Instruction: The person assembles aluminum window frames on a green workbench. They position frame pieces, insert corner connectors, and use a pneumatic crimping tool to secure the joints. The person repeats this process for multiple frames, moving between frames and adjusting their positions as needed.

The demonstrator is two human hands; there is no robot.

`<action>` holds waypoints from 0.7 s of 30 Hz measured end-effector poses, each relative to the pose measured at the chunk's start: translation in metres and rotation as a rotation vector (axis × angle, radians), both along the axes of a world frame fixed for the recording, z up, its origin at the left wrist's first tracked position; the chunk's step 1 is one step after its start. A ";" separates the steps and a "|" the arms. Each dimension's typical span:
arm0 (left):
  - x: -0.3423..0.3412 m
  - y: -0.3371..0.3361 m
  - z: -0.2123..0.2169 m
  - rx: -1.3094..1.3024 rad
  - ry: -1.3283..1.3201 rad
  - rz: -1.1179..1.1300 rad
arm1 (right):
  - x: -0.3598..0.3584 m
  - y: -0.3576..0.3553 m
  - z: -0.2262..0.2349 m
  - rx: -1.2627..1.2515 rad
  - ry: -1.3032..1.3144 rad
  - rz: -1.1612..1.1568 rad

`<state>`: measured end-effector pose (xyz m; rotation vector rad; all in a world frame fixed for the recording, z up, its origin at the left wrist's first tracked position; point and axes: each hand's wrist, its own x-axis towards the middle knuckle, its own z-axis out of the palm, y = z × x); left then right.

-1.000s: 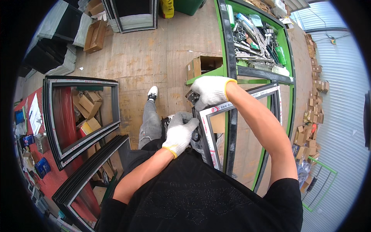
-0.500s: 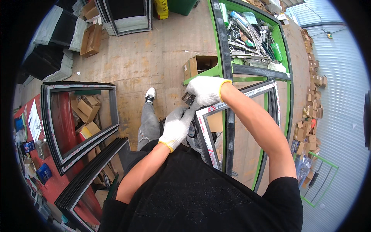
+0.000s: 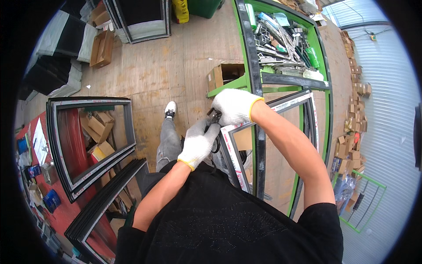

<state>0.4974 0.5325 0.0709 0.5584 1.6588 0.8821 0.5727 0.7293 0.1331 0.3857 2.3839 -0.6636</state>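
White knit gloves with yellow cuffs cover both hands, which meet on a small dark piece (image 3: 214, 115), partly hidden by their fingers. Its visible part lies with its long axis roughly from one to seven o'clock; I cannot tell which end is its front. The right hand (image 3: 235, 107) curls closed around the upper part, at two o'clock; the left hand (image 3: 196, 143) pinches the lower part between thumb and finger, from seven. At about five o'clock from the piece, just beside it, is the corner of a tape-covered window frame (image 3: 236, 163), its sides running toward two and five o'clock on the green-and-black bench (image 3: 261, 154).
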 end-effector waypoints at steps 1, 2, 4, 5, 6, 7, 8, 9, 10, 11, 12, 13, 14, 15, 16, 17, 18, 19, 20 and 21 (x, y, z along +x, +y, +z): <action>-0.003 0.004 0.000 0.048 0.012 -0.014 | 0.003 0.002 0.002 -0.013 0.012 -0.017; -0.007 0.009 0.000 0.096 0.022 -0.029 | 0.006 0.005 0.004 -0.037 0.033 -0.026; -0.012 0.015 0.000 0.149 0.043 -0.054 | 0.015 0.016 0.009 -0.074 0.003 -0.141; -0.015 0.018 0.000 0.192 0.097 -0.098 | 0.019 0.022 0.012 -0.084 -0.017 -0.191; -0.017 0.021 0.000 0.207 0.134 -0.139 | 0.026 0.025 0.016 -0.075 0.026 -0.214; -0.019 0.023 0.000 0.218 0.168 -0.186 | 0.031 0.027 0.017 -0.101 0.073 -0.197; -0.020 0.027 0.000 0.201 0.162 -0.226 | 0.037 0.028 0.018 -0.106 0.091 -0.190; -0.022 0.030 0.000 0.221 0.158 -0.251 | 0.042 0.029 0.019 -0.106 0.102 -0.178; -0.024 0.033 0.000 0.241 0.154 -0.274 | 0.043 0.028 0.016 -0.102 0.082 -0.167; -0.026 0.035 -0.001 0.260 0.149 -0.297 | 0.043 0.028 0.013 -0.078 0.060 -0.170; -0.028 0.037 -0.001 0.216 0.100 -0.314 | 0.042 0.028 0.011 -0.061 0.027 -0.159; -0.028 0.038 -0.001 0.222 0.144 -0.340 | 0.041 0.028 0.008 -0.045 0.003 -0.146; -0.028 0.038 0.000 0.228 0.189 -0.359 | 0.042 0.028 0.007 -0.033 0.001 -0.137; -0.028 0.039 0.000 0.235 0.234 -0.377 | 0.042 0.028 0.007 -0.022 -0.001 -0.135; -0.028 0.040 0.001 0.246 0.254 -0.385 | 0.041 0.029 0.007 -0.009 0.004 -0.130; -0.028 0.041 0.002 0.261 0.275 -0.392 | 0.042 0.030 0.009 0.008 0.010 -0.124; -0.028 0.043 0.003 0.264 0.300 -0.403 | 0.041 0.031 0.010 0.027 0.000 -0.114; -0.028 0.046 0.005 0.244 0.265 -0.401 | 0.039 0.031 0.011 0.044 -0.012 -0.105; -0.029 0.049 0.006 0.207 0.234 -0.404 | 0.039 0.032 0.013 0.061 -0.024 -0.095; -0.030 0.052 0.007 0.139 0.206 -0.415 | 0.038 0.032 0.014 0.041 -0.046 -0.130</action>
